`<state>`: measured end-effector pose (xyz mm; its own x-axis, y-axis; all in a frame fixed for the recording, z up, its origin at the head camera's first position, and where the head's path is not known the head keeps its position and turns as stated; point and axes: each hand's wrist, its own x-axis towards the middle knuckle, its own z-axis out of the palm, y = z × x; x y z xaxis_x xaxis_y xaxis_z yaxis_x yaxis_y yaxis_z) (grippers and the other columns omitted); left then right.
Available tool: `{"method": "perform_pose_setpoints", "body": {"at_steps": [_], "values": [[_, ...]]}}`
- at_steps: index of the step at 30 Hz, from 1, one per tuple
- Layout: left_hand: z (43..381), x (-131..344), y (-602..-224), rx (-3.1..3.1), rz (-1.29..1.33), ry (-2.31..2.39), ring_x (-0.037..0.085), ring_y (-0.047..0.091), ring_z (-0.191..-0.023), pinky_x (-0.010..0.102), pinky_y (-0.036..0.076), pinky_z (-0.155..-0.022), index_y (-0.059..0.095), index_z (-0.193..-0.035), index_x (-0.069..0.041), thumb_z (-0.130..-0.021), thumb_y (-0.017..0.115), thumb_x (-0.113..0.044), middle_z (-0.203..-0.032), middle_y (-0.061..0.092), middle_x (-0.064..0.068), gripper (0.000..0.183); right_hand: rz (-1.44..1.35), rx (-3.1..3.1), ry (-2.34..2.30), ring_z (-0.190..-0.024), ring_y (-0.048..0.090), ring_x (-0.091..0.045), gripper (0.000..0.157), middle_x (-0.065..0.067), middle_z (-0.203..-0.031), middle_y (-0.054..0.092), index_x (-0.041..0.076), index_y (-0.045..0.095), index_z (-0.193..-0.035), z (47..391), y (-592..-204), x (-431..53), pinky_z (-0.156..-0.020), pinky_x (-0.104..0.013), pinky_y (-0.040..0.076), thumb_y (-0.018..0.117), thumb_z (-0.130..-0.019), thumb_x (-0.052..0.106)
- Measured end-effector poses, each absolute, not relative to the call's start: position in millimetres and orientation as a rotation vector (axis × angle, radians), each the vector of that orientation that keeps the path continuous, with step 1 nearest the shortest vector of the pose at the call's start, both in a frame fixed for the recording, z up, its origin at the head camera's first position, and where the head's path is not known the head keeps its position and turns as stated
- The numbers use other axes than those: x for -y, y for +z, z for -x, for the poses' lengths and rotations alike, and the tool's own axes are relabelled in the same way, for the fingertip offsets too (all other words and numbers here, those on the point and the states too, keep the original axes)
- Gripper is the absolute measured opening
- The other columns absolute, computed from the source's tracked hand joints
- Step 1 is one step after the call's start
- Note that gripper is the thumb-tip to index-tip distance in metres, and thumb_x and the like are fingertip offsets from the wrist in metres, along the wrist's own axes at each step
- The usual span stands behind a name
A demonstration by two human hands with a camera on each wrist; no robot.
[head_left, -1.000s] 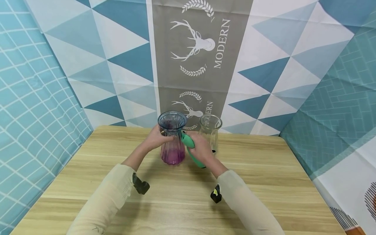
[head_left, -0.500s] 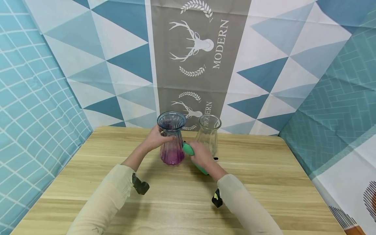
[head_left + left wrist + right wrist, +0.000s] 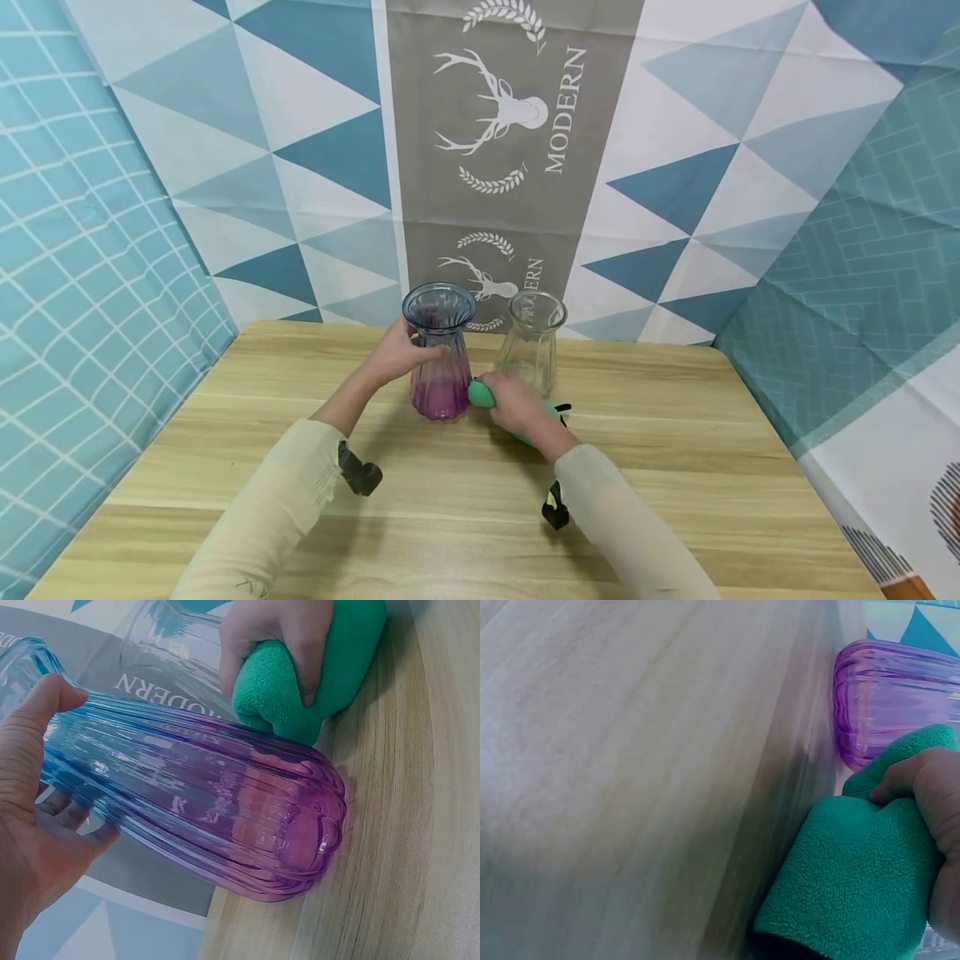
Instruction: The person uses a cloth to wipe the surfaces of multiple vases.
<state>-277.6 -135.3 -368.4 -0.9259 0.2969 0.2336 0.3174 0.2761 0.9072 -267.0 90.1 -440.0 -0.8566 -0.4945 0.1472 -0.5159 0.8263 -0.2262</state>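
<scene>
green cloth point(image 3: 855, 870) has moved lower beside the purple vase point(image 3: 225, 795), right fingers point(image 3: 306, 660) gripping it (left fingers point(image 3: 46, 701) clasp the vase)

The table point(image 3: 712, 442) has room at both sides; the blue-purple vase point(image 3: 439, 390) blocks leftward passage from the green cloth point(image 3: 859, 866).

Blue-to-purple vase point(image 3: 217, 802) = glass by the look, v. glossy, smooth btwn raised lengthwise ribs. Clear vase point(image 3: 529, 354) also looks like glass, shiny & see-thru. Green cloth point(image 3: 862, 877) is terry-type fabric, matt, fuzzy w/ tiny loops. Tabletop point(image 3: 660, 425): wood or wood-look (can't tell which), smooth w/ low sheen. Deer-print backdrop point(image 3: 495, 200) = thin cloth or plastic sheeting, mostly matt, creased. Blue grid sheet point(image 3: 82, 217) on the L, same sorta finish, wrinkly. Cream sleeves point(image 3: 277, 492): soft matt fabric, bit rumpled. Blk wrist cams point(image 3: 363, 479) look like plastic.
</scene>
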Motion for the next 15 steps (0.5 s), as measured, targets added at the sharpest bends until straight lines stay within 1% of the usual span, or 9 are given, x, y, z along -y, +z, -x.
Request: {"method": "perform_pose_setpoints", "body": {"at_steps": [6, 8, 11, 15], "values": [[279, 135, -369, 2.501, 0.587, -1.791, 0.038, 0.041, -0.129, 0.052, 0.035, -0.108, 0.035, -0.139, -0.005, -0.077, 0.071, -0.005, -0.135, 0.046, 0.022, 0.072, -0.772, 2.888, 0.487, -0.097, 0.061, -0.022, 0.051, -0.003, -0.108, 0.066, 0.015, 0.059, -0.120, 271, -438, -93, -0.083, -0.041, 0.052, 0.066, -0.071, 0.004], [280, 136, -369, 2.499, 0.596, -1.793, 0.038, 0.040, -0.129, 0.053, 0.034, -0.108, 0.034, -0.139, -0.005, -0.077, 0.070, -0.004, -0.136, 0.045, 0.022, 0.072, -0.762, 2.846, 0.503, -0.090, 0.061, -0.021, 0.045, -0.002, -0.099, 0.067, 0.015, 0.060, -0.115, 272, -434, -93, -0.080, -0.039, 0.051, 0.066, -0.071, 0.005], [280, 137, -368, 2.505, 0.614, -1.779, 0.039, 0.040, -0.129, 0.054, 0.034, -0.108, 0.034, -0.139, -0.004, -0.077, 0.070, -0.005, -0.135, 0.046, 0.023, 0.072, -0.717, 2.812, 0.576, -0.083, 0.059, -0.018, 0.038, -0.001, -0.092, 0.065, 0.015, 0.060, -0.112, 272, -425, -92, -0.075, -0.037, 0.050, 0.066, -0.075, 0.008], [280, 138, -368, 2.514, 0.635, -1.773, 0.039, 0.040, -0.130, 0.055, 0.034, -0.108, 0.036, -0.139, -0.004, -0.078, 0.070, -0.006, -0.136, 0.046, 0.022, 0.070, -0.636, 2.779, 0.718, -0.079, 0.057, -0.017, 0.039, -0.001, -0.092, 0.065, 0.016, 0.060, -0.116, 273, -412, -89, -0.069, -0.034, 0.049, 0.066, -0.079, 0.009]]}}
